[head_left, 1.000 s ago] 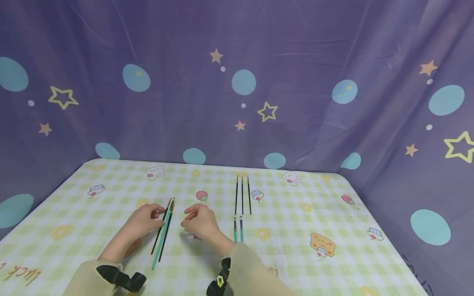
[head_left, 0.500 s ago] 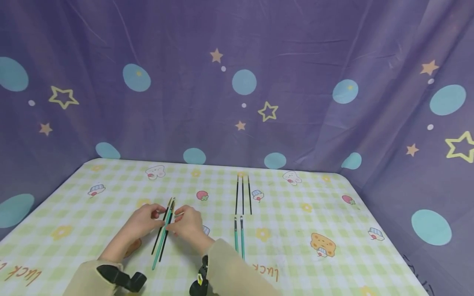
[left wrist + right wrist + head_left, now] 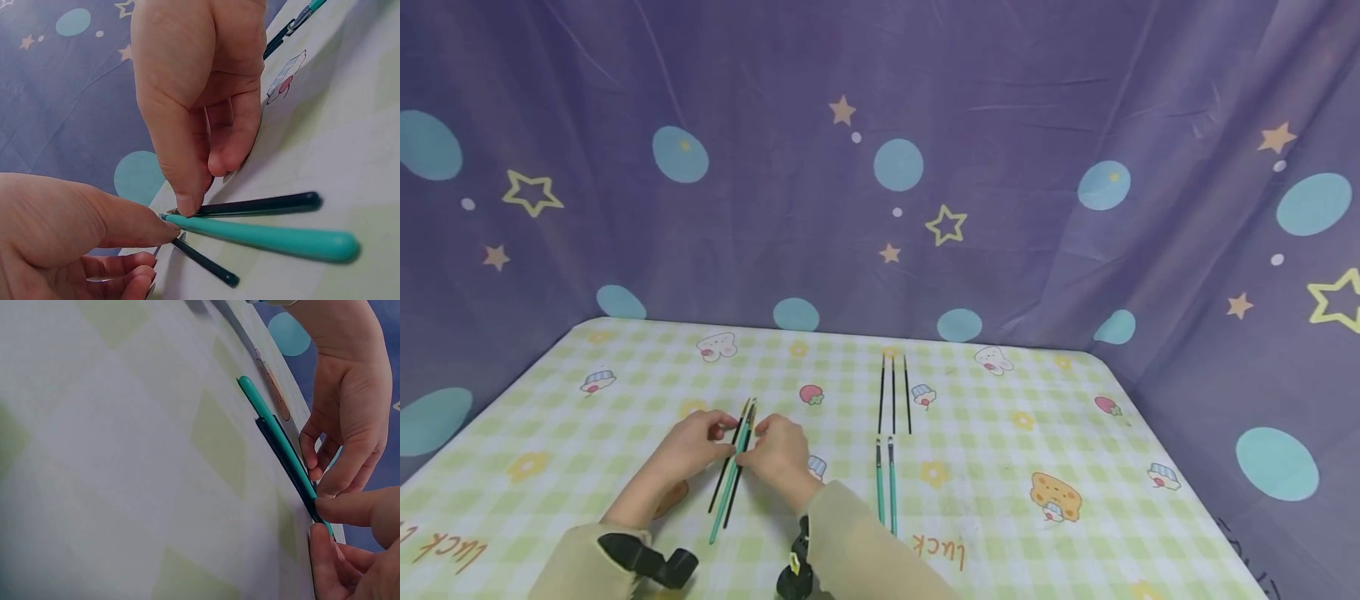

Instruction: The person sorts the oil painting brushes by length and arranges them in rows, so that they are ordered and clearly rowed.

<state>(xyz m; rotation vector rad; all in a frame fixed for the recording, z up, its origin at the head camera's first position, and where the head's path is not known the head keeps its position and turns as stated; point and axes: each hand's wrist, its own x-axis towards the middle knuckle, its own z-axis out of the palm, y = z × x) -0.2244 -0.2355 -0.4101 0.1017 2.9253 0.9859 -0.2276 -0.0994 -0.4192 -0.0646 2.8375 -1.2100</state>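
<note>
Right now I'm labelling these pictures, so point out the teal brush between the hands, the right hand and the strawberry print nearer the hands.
Teal brush (image 3: 275, 238): left wrist view, on the handle.
Right hand (image 3: 779, 450): head view, on the hand's middle.
Strawberry print (image 3: 809, 392): head view, on its red part.

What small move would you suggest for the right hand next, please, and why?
I'd probably have the right hand draw out the black-handled paintbrush under its thumb, while the left hand steadies the teal-handled paintbrush alongside. Both thumbs sit at those handles; farther right, three black-handled paintbrushes form one group, two teal-handled paintbrushes another, suggesting sorting by colour.
</note>
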